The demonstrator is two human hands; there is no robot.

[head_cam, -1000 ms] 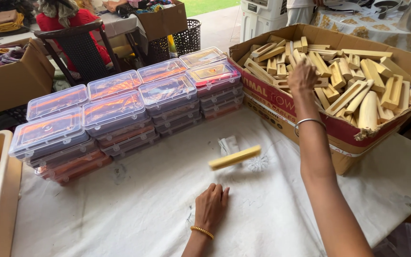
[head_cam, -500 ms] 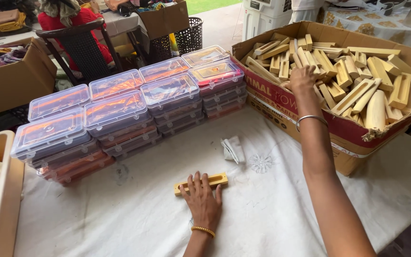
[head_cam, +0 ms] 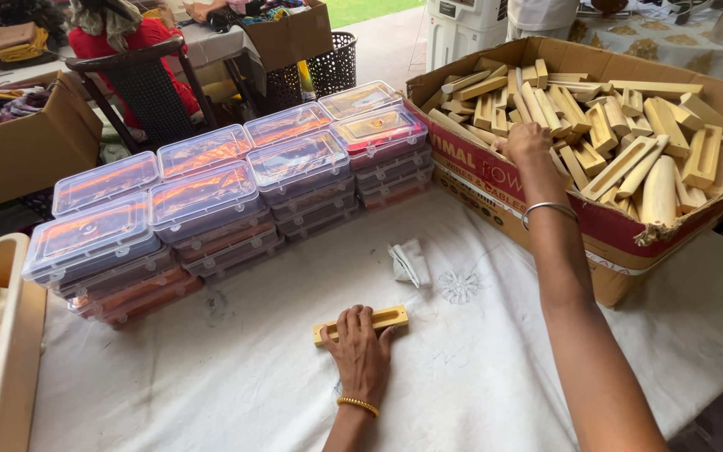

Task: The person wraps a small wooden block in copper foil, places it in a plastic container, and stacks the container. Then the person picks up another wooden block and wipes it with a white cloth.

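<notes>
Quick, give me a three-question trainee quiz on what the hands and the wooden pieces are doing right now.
1. True or false: the left hand presses a wooden piece flat on the white cloth.
2. Where is the right hand? A) in the cardboard box of wooden pieces B) on the plastic cases
3. What lies between the cases and the box on the cloth?

Key: 1 true; 2 A; 3 a small crumpled white rag.

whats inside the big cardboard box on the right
The open brown cardboard box holds a loose heap of pale yellow wooden blocks. The right hand reaches in among them. Lower layers and the box floor are covered by the pile.
</notes>
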